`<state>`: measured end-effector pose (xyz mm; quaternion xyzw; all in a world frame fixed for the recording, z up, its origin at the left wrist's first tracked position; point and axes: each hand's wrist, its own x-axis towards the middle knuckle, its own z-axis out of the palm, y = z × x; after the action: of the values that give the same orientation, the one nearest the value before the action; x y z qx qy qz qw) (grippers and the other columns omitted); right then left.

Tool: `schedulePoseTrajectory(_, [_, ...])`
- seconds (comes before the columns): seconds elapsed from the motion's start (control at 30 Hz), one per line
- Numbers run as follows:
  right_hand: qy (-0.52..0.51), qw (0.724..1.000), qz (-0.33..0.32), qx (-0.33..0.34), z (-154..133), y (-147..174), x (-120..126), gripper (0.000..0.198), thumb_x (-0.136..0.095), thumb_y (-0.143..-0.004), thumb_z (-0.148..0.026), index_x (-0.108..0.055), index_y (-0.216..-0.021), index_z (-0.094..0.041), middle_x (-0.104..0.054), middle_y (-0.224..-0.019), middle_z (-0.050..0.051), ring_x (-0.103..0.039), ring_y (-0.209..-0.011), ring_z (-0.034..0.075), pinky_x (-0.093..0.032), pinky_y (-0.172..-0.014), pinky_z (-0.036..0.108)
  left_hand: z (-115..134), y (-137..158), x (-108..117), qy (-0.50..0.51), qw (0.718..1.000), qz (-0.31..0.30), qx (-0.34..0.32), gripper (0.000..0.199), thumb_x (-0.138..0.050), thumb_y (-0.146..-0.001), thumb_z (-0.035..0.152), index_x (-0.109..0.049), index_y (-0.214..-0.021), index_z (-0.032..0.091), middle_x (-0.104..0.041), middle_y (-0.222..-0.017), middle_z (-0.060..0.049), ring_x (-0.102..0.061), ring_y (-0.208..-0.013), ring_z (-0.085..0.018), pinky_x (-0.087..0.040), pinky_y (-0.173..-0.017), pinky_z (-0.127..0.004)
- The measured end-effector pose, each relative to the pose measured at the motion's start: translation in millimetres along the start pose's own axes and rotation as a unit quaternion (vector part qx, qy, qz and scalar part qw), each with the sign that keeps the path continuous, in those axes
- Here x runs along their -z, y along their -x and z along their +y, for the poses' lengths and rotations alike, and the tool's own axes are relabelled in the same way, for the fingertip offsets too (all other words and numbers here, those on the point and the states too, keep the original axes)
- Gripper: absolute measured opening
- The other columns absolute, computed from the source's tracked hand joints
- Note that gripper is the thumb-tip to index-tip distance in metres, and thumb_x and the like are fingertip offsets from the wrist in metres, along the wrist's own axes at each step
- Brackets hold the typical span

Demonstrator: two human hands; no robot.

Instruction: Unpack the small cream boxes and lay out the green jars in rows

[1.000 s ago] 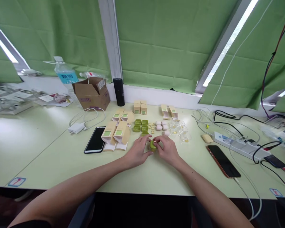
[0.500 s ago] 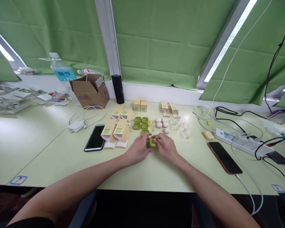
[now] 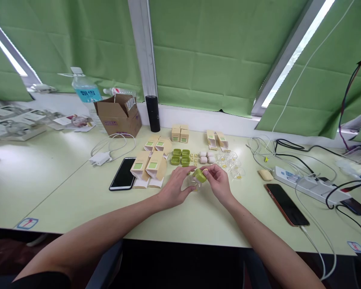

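My left hand curls its fingers and thumb around a small clear plastic cup low over the table. Pinched in my right hand is a small square green cap, tilted and raised just above the cup. Behind my hands lie several green square tubs, tiny yellowish pieces, pale pink rounded pieces and more clear cups. To the left stand open cream cartons with green labels.
A dark phone lies left of the cartons. At the back are a cardboard box, a black cylinder and small closed boxes. On the right are another phone, a power strip and loose cables.
The green cap has come up and tipped to the right in my right hand. The clear cup now shows below it in my left hand. The camera view has shifted slightly.
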<state>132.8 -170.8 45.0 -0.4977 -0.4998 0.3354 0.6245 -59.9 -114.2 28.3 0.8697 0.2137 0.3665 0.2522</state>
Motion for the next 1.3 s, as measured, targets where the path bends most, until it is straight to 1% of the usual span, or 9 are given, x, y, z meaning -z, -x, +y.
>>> schedulePoseTrajectory(0.17, [0.005, 1.000, -0.030, 0.004, -1.7, 3.8, -4.6, 0.032, -0.075, -0.085, -0.052, -0.064, -0.084, -0.023, -0.064, -0.082, -0.001, -0.059, -0.067, 0.013, -0.048, -0.060, 0.026, 5.0, -1.2, 5.1, 0.038, 0.998, -0.003, -0.056, 0.043, -0.063, -0.096, 0.024, -0.052, -0.138, 0.028, -0.063, -0.130, -0.010, -0.056, -0.127, -0.027, -0.045, -0.108, -0.047])
schedulePoseTrajectory(0.3, [0.023, 0.999, -0.034, 0.001, -3.9, 6.3, -5.1, 0.031, -0.069, -0.089, -0.053, -0.066, -0.093, -0.023, -0.066, -0.082, 0.000, -0.064, -0.071, 0.016, -0.052, -0.062, 0.029, 2.0, -1.1, 1.4, 0.130, 0.991, 0.033, 0.010, 0.033, -0.067, -0.094, 0.026, -0.059, -0.126, 0.025, -0.066, -0.121, -0.009, -0.062, -0.113, -0.023, -0.050, -0.100, -0.041])
schedulePoseTrajectory(0.37, [0.083, 0.995, -0.029, 0.053, -7.0, 7.3, -2.0, 0.026, -0.064, -0.092, -0.048, -0.067, -0.098, -0.023, -0.068, -0.087, 0.002, -0.066, -0.078, 0.019, -0.054, -0.065, 0.031, -2.2, -3.3, 0.1, 0.183, 0.978, 0.080, 0.065, 0.034, -0.070, -0.091, 0.029, -0.059, -0.124, 0.024, -0.066, -0.117, -0.009, -0.064, -0.104, -0.022, -0.053, -0.095, -0.039])
schedulePoseTrajectory(0.43, [0.215, 0.965, -0.039, 0.145, -10.2, 9.1, 1.8, 0.017, -0.061, -0.094, -0.039, -0.068, -0.096, -0.023, -0.067, -0.084, 0.004, -0.064, -0.079, 0.019, -0.051, -0.066, 0.032, -7.1, -7.4, 0.6, 0.239, 0.957, 0.128, 0.101, 0.037, -0.072, -0.090, 0.033, -0.058, -0.123, 0.023, -0.066, -0.114, -0.009, -0.064, -0.100, -0.021, -0.054, -0.092, -0.038])
schedulePoseTrajectory(0.57, [0.482, 0.832, -0.124, 0.245, -10.6, 14.8, 3.5, 0.013, -0.059, -0.090, -0.024, -0.071, -0.086, -0.021, -0.066, -0.080, 0.005, -0.059, -0.073, 0.018, -0.039, -0.061, 0.031, -14.5, -15.5, 5.9, 0.295, 0.928, 0.189, 0.126, 0.041, -0.075, -0.086, 0.041, -0.057, -0.118, 0.022, -0.065, -0.110, -0.007, -0.065, -0.098, -0.020, -0.055, -0.090, -0.036])
schedulePoseTrajectory(0.63, [0.551, 0.786, -0.168, 0.227, -9.1, 17.2, 1.0, 0.013, -0.059, -0.088, -0.018, -0.071, -0.084, -0.020, -0.066, -0.080, 0.005, -0.058, -0.069, 0.017, -0.031, -0.056, 0.030, -15.7, -17.1, 8.2, 0.291, 0.927, 0.196, 0.133, 0.043, -0.076, -0.085, 0.043, -0.057, -0.117, 0.021, -0.066, -0.107, -0.007, -0.065, -0.098, -0.020, -0.055, -0.089, -0.035])
schedulePoseTrajectory(0.73, [0.605, 0.747, -0.202, 0.187, -12.3, 17.5, -0.8, 0.017, -0.058, -0.085, -0.012, -0.070, -0.076, -0.020, -0.066, -0.077, 0.004, -0.057, -0.063, 0.015, -0.024, -0.053, 0.030, -15.5, -16.6, 8.8, 0.289, 0.928, 0.193, 0.131, 0.044, -0.076, -0.085, 0.046, -0.057, -0.117, 0.021, -0.066, -0.105, -0.007, -0.065, -0.097, -0.020, -0.054, -0.088, -0.035])
schedulePoseTrajectory(1.03, [0.692, 0.713, -0.116, 0.012, -50.4, -7.8, 51.0, 0.019, -0.060, -0.083, -0.007, -0.071, -0.072, -0.019, -0.070, -0.082, 0.008, -0.061, -0.065, 0.019, -0.028, -0.057, 0.030, -18.4, -15.1, 4.2, 0.287, 0.930, 0.194, 0.126, 0.044, -0.076, -0.086, 0.046, -0.058, -0.117, 0.021, -0.065, -0.109, -0.008, -0.064, -0.097, -0.019, -0.053, -0.090, -0.035])
schedulePoseTrajectory(1.3, [0.708, 0.700, -0.074, -0.056, -34.5, -25.9, 76.2, 0.020, -0.060, -0.079, -0.005, -0.071, -0.071, -0.018, -0.071, -0.084, 0.011, -0.066, -0.073, 0.021, -0.036, -0.059, 0.028, -21.4, -14.1, 1.5, 0.291, 0.929, 0.188, 0.127, 0.046, -0.077, -0.085, 0.047, -0.058, -0.118, 0.022, -0.065, -0.106, -0.007, -0.064, -0.096, -0.019, -0.054, -0.088, -0.034])
